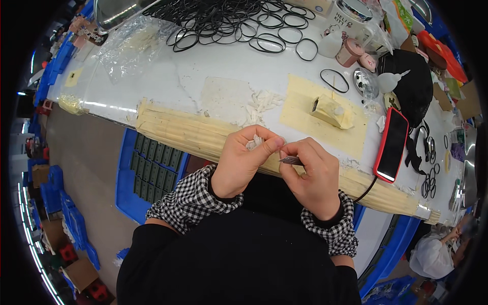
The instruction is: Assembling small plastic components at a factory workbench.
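Over the front edge of the table (183,76), both my hands are close together. My left hand (239,165) is closed, thumb and forefinger pressed together at the tips; what they pinch is too small to make out. Some crumpled white material (255,142) shows inside the curl of that hand. Between the thumb and fingers of my right hand (317,178) is a small grey pointed blade (291,160), its tip toward the left hand. Similar white scraps (262,105) lie on the table just beyond the hands.
Black rubber rings (218,20) pile up at the back. A tape-covered block (333,111) sits on a yellow sheet (300,114). To its right lies a red-cased phone (391,145) with a cable. Blue crates (122,178) stand below; masking tape (178,129) covers the table edge.
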`<state>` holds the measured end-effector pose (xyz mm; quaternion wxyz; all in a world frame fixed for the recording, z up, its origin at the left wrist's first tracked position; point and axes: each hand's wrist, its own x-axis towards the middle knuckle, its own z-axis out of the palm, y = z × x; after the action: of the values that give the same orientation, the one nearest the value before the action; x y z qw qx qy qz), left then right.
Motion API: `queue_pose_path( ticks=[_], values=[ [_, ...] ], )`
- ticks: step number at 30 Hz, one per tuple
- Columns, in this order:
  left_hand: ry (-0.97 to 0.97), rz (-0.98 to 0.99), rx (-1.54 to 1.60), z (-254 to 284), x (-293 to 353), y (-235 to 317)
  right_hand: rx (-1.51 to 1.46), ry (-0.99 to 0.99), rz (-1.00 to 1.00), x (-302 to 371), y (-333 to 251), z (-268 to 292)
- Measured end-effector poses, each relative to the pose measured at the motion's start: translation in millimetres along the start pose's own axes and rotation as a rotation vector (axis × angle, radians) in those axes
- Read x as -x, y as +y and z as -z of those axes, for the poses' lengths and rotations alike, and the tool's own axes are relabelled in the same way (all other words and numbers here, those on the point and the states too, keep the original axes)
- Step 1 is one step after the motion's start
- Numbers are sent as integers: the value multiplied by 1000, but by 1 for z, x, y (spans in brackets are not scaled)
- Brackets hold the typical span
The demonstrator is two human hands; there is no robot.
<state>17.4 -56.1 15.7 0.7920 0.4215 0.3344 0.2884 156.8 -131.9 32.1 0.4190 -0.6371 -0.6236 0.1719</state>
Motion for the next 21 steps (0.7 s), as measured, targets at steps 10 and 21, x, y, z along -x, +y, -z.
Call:
queue_pose_path(
  ticks=[10,21],
  values=[
    [-102,190,249,22,-25,17,-145,100,-251,-24,-7,0],
    [-103,119,165,37,-32,20,-116,19,-183,-38,-14,-12]
  ],
)
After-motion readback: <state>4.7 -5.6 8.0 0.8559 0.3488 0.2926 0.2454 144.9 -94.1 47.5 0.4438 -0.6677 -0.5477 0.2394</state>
